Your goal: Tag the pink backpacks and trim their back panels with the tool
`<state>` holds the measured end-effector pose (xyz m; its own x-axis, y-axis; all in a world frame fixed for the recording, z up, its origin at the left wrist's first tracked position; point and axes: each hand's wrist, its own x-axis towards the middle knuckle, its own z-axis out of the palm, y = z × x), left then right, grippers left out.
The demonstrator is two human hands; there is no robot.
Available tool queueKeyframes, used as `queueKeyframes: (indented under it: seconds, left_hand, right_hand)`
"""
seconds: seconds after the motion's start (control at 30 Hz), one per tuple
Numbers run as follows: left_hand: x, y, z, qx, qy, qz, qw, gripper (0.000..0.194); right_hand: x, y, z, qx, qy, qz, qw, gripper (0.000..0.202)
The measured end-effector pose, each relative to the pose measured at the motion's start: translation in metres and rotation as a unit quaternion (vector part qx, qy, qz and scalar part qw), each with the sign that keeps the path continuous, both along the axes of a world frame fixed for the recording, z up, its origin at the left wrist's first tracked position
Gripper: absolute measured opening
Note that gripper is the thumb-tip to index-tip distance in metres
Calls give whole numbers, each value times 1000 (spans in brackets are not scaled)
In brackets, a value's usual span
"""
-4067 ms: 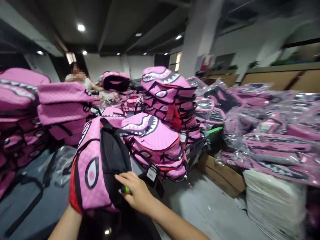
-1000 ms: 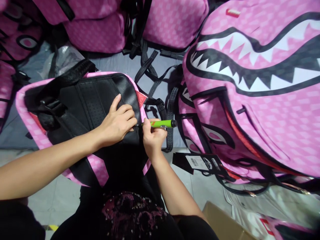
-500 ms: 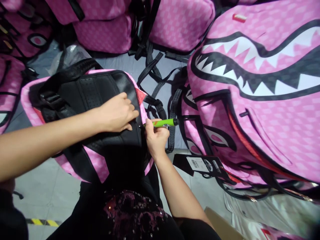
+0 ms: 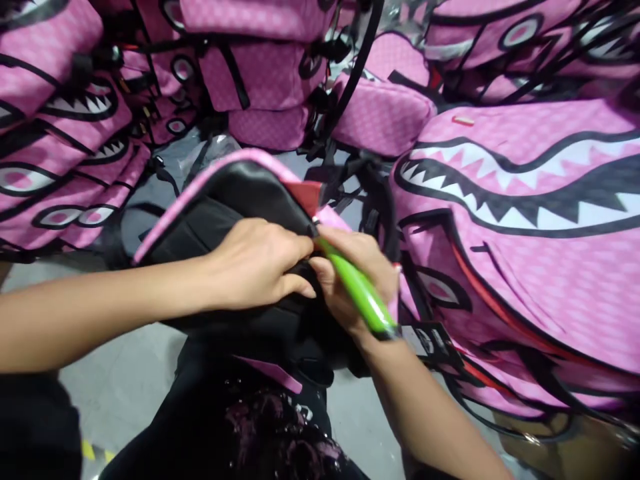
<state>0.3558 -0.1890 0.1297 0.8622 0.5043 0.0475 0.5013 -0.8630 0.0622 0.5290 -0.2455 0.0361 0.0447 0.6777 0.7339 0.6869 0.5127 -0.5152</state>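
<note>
A pink backpack with a black back panel point(image 4: 215, 213) lies across my lap, its back side up. My left hand point(image 4: 260, 263) is closed on the panel near its right edge, fingers curled and thumb stretched toward the seam. My right hand point(image 4: 357, 267) grips a slim green pen point(image 4: 363, 293) with a black end, its tip pointing up and left at the seam. Both hands nearly meet there. The pen looks blurred and its exact contact is hidden by the fingers. A red triangular patch point(image 4: 306, 197) sits on the bag's side just above the hands.
A large pink backpack with a printed shark mouth point(image 4: 530, 180) stands close on the right, a black hang tag point(image 4: 433, 343) beside it. Stacked pink bags point(image 4: 265, 80) fill the back, with more bags point(image 4: 75, 160) at left. Black straps point(image 4: 350, 180) lie on the grey surface.
The backpack has tilted up and turned on my lap. Both hands have moved closer together at its edge. The pen has swung so its rear end points down and right. My view has lifted.
</note>
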Motion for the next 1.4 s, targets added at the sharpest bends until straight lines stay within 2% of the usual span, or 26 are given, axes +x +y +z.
queueKeyframes:
  seconds: [0.1, 0.17, 0.2, 0.27, 0.37, 0.43, 0.5, 0.53, 0.6, 0.67, 0.77, 0.83, 0.93, 1.03, 1.13, 1.23, 1.3, 1.4]
  left_hand:
    - [-17, 28, -36, 21, 30, 9, 999, 31]
    - [-35, 48, -50, 76, 46, 23, 996, 25]
    - [-45, 56, -53, 105, 48, 26, 993, 22]
    - [-62, 63, -53, 144, 47, 13, 988, 17]
    - [-73, 66, -41, 112, 35, -26, 993, 19]
    - [-70, 71, -32, 85, -5, -14, 996, 23]
    - [-59, 82, -28, 90, -49, 10, 995, 26]
    - [-51, 90, -29, 94, -57, 15, 994, 35]
    - [-33, 105, -38, 79, -26, 8, 997, 67]
    - [-16, 117, -51, 52, 47, 16, 997, 87]
    - [-3, 122, -66, 56, 123, 40, 990, 93]
    - [-3, 119, -68, 63, 126, 24, 990, 99]
    - [-8, 111, -67, 72, 131, 3, 989, 119]
    - [-7, 108, -71, 87, 160, 26, 983, 133]
    - [-2, 109, -75, 78, 178, 53, 980, 127]
    - [1, 111, -75, 60, 179, 55, 981, 115]
    - [0, 110, -73, 61, 174, 68, 981, 110]
    - [-2, 107, -71, 65, 166, 118, 977, 106]
  right_hand:
    - [5, 20, -42, -2, -55, 35, 998, 26]
    - [3, 32, -59, -15, -56, 38, 998, 24]
    - [-1, 35, -61, -16, -50, 31, 998, 24]
    - [-13, 40, -59, -6, -40, 28, 999, 25]
    - [-33, 42, -54, 5, -24, 54, 998, 29]
    - [-43, 40, -58, 29, -6, 49, 998, 32]
    - [-48, 36, -67, 57, 0, 31, 998, 38]
    - [-49, 33, -71, 64, -4, 29, 998, 42]
    - [-52, 25, -75, 61, -6, 35, 998, 47]
    - [-54, 16, -74, 41, 2, 47, 998, 48]
    - [-54, 9, -68, 23, -3, 69, 997, 46]
    - [-51, 11, -66, 21, -13, 85, 996, 43]
    - [-44, 18, -66, 8, 3, 110, 994, 39]
    - [-38, 24, -67, -19, 27, 120, 992, 39]
    - [-32, 29, -64, -112, 76, 107, 985, 44]
    - [-25, 38, -50, -231, 143, 95, 958, 29]
    - [-20, 47, -37, -288, 131, 102, 943, 15]
    - [-12, 61, -22, -319, 81, 123, 936, 11]
